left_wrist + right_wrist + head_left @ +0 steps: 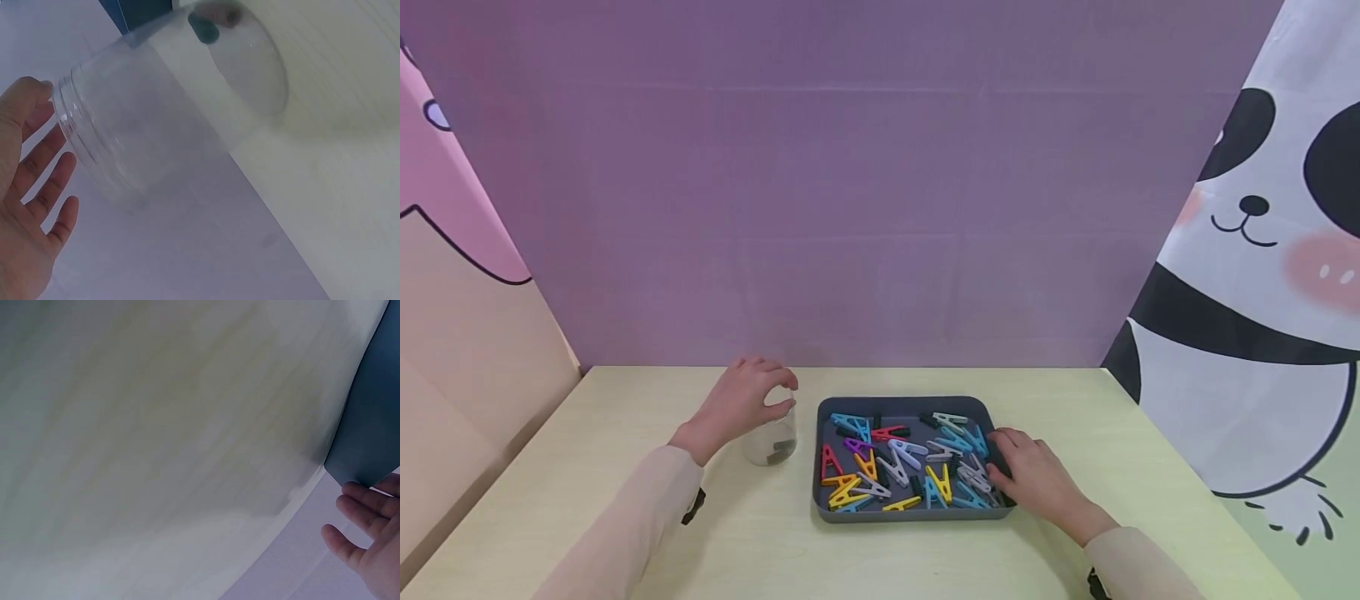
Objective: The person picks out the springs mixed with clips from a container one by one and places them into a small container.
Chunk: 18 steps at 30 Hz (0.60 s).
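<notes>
My left hand [747, 402] holds a clear wide-mouthed jar [758, 442] by its rim, thumb on the near side and fingers bent over the far side. The jar stands upright on the table; small dark pieces [781, 451] show at its bottom. To its right lies a dark grey tray [917, 516] full of plastic clothespins [898, 467] in blue, yellow, red, purple, white and grey. Over the tray's right rim reaches my right hand [1033, 475], fingers loosely spread and thumb by the grey clothespins. In the right wrist view its fingertips meet the tray's outer wall [369, 419].
Both things rest on a pale wooden table [850, 567]. A purple cloth backdrop [880, 208] rises behind its far edge. A panda-printed sheet [1247, 333] hangs at the right, and a pink printed one [452, 175] at the left.
</notes>
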Each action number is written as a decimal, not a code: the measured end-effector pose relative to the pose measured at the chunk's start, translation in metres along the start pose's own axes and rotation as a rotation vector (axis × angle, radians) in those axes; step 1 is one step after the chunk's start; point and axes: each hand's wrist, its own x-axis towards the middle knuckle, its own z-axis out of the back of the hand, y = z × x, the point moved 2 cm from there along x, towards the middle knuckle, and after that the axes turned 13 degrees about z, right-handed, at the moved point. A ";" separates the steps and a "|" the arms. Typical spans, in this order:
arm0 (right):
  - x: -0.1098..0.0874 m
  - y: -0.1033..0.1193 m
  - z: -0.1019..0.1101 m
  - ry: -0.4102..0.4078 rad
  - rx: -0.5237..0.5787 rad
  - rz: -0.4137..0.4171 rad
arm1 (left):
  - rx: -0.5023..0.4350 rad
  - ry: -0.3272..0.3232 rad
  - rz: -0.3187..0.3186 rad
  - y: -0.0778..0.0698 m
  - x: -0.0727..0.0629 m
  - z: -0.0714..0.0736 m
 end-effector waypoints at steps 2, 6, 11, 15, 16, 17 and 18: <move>0.000 0.000 0.000 -0.008 -0.002 0.005 | 0.004 0.002 -0.012 -0.005 0.000 -0.002; 0.000 0.000 0.001 -0.015 -0.004 0.010 | 0.010 -0.001 -0.032 -0.014 0.001 -0.007; 0.000 0.000 0.000 -0.003 -0.003 0.001 | 0.031 0.021 -0.061 -0.024 0.000 -0.016; 0.000 0.000 -0.001 0.007 0.003 -0.008 | 0.034 0.069 -0.070 -0.031 -0.002 -0.023; 0.000 -0.001 -0.001 0.008 0.004 -0.009 | 0.034 0.076 -0.076 -0.033 -0.002 -0.025; 0.000 -0.001 -0.001 0.007 0.003 -0.008 | 0.041 0.079 -0.081 -0.034 -0.003 -0.027; 0.000 -0.001 -0.001 0.006 0.003 -0.008 | 0.046 0.081 -0.089 -0.035 -0.003 -0.029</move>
